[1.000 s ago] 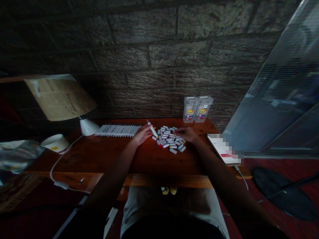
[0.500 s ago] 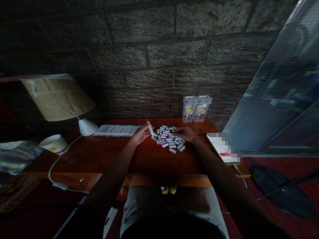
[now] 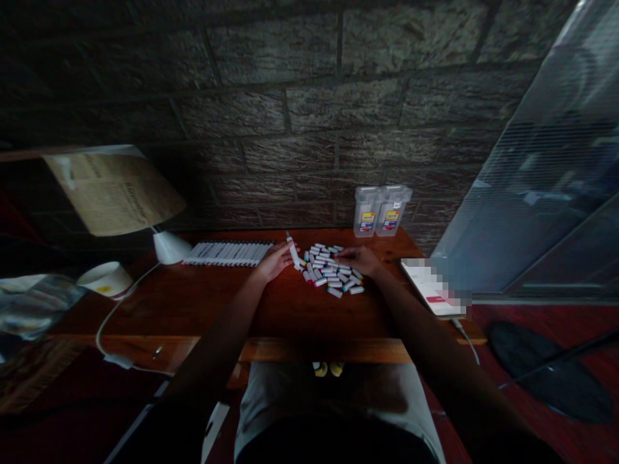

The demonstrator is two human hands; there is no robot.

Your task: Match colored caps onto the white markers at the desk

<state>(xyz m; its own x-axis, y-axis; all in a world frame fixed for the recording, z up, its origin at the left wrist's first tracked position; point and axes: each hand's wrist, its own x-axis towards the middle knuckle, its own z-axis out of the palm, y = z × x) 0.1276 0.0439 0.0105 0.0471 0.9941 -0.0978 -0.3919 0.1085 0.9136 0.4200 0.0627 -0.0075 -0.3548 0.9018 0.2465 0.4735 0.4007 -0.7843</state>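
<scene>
My left hand (image 3: pixel 276 261) is closed around a white marker (image 3: pixel 293 253), which it holds nearly upright with the thin tip at the top. Just right of it lies a loose heap of white marker caps (image 3: pixel 333 279) with coloured ends. At the far right side of the heap is my right hand (image 3: pixel 362 259), its fingers bent together among the caps. What those fingers pinch, if anything, is too small and dark to make out. A row of white markers (image 3: pixel 227 253) lies side by side to the left of my left hand.
Two clear plastic cases (image 3: pixel 378 212) stand against the brick wall. A lamp (image 3: pixel 167 247) with a paper shade and a white paper bowl (image 3: pixel 105 278) are on the left. A white flat box or tablet (image 3: pixel 428 287), partly pixelated, lies at the table's right end.
Caps at the front right of the heap have shifted, and one now lies farther right. The marker in my left hand has hardly moved. My right hand stays at the heap.
</scene>
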